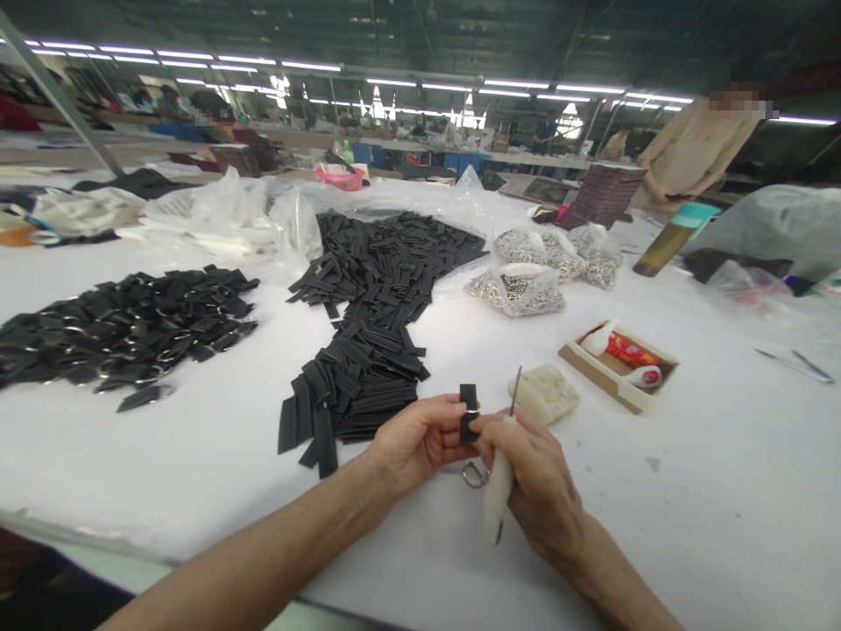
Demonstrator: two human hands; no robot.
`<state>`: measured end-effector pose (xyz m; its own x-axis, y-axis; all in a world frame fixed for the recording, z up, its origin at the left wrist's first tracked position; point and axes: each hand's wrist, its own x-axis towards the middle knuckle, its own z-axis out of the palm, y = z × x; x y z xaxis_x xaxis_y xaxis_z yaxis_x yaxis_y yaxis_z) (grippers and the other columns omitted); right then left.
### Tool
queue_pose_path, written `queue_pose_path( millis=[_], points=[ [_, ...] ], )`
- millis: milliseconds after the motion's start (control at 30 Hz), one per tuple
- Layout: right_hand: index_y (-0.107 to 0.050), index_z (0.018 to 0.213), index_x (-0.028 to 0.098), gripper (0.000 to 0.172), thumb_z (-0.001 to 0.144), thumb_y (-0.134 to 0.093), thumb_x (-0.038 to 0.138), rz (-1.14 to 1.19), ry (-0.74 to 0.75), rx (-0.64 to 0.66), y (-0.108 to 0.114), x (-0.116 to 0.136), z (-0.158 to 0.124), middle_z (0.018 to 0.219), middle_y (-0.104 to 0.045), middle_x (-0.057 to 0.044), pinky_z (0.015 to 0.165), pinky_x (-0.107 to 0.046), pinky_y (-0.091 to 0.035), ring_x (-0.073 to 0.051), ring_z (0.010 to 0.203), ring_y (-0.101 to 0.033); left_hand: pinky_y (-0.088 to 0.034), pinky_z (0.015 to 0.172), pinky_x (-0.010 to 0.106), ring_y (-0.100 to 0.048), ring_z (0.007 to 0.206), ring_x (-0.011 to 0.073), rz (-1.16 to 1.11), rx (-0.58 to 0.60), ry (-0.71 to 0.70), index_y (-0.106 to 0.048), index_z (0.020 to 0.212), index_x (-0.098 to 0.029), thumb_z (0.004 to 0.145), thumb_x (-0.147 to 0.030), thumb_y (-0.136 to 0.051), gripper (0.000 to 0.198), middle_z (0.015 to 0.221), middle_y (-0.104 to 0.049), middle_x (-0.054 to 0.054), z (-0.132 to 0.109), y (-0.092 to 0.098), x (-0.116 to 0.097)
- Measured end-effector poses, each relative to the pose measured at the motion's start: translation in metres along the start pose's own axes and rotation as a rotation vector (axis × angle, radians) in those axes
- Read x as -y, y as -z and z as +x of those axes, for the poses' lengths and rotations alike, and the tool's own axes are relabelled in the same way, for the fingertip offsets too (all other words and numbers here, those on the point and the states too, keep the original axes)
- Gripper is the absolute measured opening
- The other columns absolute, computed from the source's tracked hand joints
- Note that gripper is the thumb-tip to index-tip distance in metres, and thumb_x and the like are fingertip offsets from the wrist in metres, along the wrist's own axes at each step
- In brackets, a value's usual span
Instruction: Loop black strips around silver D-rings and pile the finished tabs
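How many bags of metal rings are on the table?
3 bags of rings: front bag, one behind it, one to its right. Others may be hidden.

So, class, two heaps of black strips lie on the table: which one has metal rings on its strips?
The left heap: silver rings glint among its strips. The centre heap is plain black.

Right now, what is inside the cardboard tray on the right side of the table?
A white tapered container, a red packet and a white bottle with a red label lie in the cardboard tray. The tray floor beneath them is covered.
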<state>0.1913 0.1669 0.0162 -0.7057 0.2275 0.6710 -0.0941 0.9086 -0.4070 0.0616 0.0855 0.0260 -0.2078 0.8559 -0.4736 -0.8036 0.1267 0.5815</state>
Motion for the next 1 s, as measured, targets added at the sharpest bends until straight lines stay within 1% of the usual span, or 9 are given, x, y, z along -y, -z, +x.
queue_pose_path(
  millis=[67, 167, 300, 400, 500, 600, 700, 800, 1000],
  points=[
    [-0.054, 0.083, 0.020, 0.014, 0.084, -0.047, 0.008, 0.089, -0.085, -0.010, -0.003, -0.002, -0.003, 0.073, -0.061, -0.004, 0.062, -0.028, -0.044, -0.017, 0.071, -0.055, -0.053, 0.060, 0.029, -0.065, 0.059, 0.0162, 0.024, -0.041, -0.008, -0.062, 0.074, -0.010, 0.077, -0.009, -0.054, 0.009, 0.068, -0.068, 0.007, 0.001, 0.000, 0.000],
    [-0.055, 0.087, 0.021, 0.009, 0.084, -0.051, 0.013, 0.230, -0.249, -0.035, -0.007, -0.002, -0.006, 0.080, -0.063, -0.002, 0.063, -0.026, -0.045, -0.015, 0.072, -0.056, -0.053, 0.058, 0.029, -0.064, 0.055, 0.0163, 0.089, -0.054, -0.052, -0.061, 0.071, -0.010, 0.071, -0.008, -0.061, 0.002, 0.063, -0.066, 0.005, 0.002, 0.002, 0.002],
    [-0.055, 0.084, 0.021, 0.002, 0.082, -0.055, 0.020, 0.303, -0.494, -0.070, -0.009, 0.003, -0.005, 0.075, -0.062, 0.001, 0.058, -0.023, -0.044, -0.013, 0.065, -0.056, -0.054, 0.065, 0.035, -0.065, 0.060, 0.0191, 0.158, -0.043, -0.134, -0.063, 0.074, -0.010, 0.065, -0.014, -0.070, 0.012, 0.070, -0.068, 0.007, 0.002, 0.003, 0.006],
    [-0.053, 0.083, 0.020, 0.006, 0.080, -0.057, 0.023, 0.334, -0.616, -0.108, -0.010, 0.007, -0.001, 0.072, -0.059, 0.001, 0.054, -0.022, -0.043, -0.012, 0.062, -0.054, -0.053, 0.071, 0.036, -0.065, 0.064, 0.0196, 0.215, -0.012, -0.176, -0.064, 0.080, -0.008, 0.065, -0.022, -0.073, 0.022, 0.074, -0.068, 0.009, 0.001, 0.001, 0.008],
    [-0.051, 0.082, 0.020, 0.009, 0.078, -0.058, 0.024, 0.406, -0.689, -0.150, -0.008, 0.009, 0.005, 0.069, -0.054, 0.003, 0.050, -0.021, -0.041, -0.011, 0.058, -0.051, -0.052, 0.070, 0.036, -0.065, 0.062, 0.0196, 0.250, 0.002, -0.220, -0.062, 0.076, -0.010, 0.067, -0.030, -0.073, 0.024, 0.072, -0.068, 0.008, -0.002, 0.000, 0.009],
    [-0.049, 0.078, 0.020, 0.011, 0.076, -0.059, 0.025, 0.474, -0.739, -0.180, -0.004, 0.010, 0.010, 0.067, -0.051, 0.004, 0.048, -0.020, -0.040, -0.010, 0.055, -0.048, -0.052, 0.072, 0.038, -0.066, 0.067, 0.0214, 0.302, 0.076, -0.277, -0.059, 0.070, -0.012, 0.074, -0.039, -0.066, 0.028, 0.071, -0.067, 0.007, -0.006, -0.002, 0.010],
    [-0.047, 0.074, 0.021, 0.014, 0.074, -0.060, 0.024, 0.497, -0.765, -0.199, -0.001, 0.010, 0.014, 0.067, -0.050, 0.004, 0.049, -0.020, -0.039, -0.010, 0.056, -0.047, -0.050, 0.078, 0.037, -0.066, 0.076, 0.0218, 0.439, 0.140, -0.312, -0.065, 0.083, -0.011, 0.077, -0.033, -0.064, 0.023, 0.079, -0.069, 0.008, -0.009, -0.004, 0.008],
    [-0.046, 0.074, 0.021, 0.014, 0.072, -0.060, 0.022, 0.532, -0.788, -0.210, 0.000, 0.010, 0.014, 0.068, -0.051, 0.004, 0.050, -0.021, -0.040, -0.010, 0.057, -0.047, -0.050, 0.079, 0.036, -0.065, 0.077, 0.0209, 0.539, 0.127, -0.345, -0.067, 0.091, -0.010, 0.077, -0.026, -0.063, 0.021, 0.084, -0.069, 0.009, -0.011, -0.006, 0.006],
    [-0.045, 0.074, 0.021, 0.017, 0.068, -0.061, 0.021, 0.717, -0.849, -0.216, 0.001, 0.009, 0.016, 0.068, -0.053, 0.004, 0.050, -0.021, -0.039, -0.010, 0.057, -0.046, -0.052, 0.075, 0.035, -0.065, 0.073, 0.0218, 0.550, 0.054, -0.341, -0.067, 0.085, -0.007, 0.076, -0.026, -0.064, 0.022, 0.080, -0.069, 0.011, -0.011, -0.010, 0.007]
  ],
)
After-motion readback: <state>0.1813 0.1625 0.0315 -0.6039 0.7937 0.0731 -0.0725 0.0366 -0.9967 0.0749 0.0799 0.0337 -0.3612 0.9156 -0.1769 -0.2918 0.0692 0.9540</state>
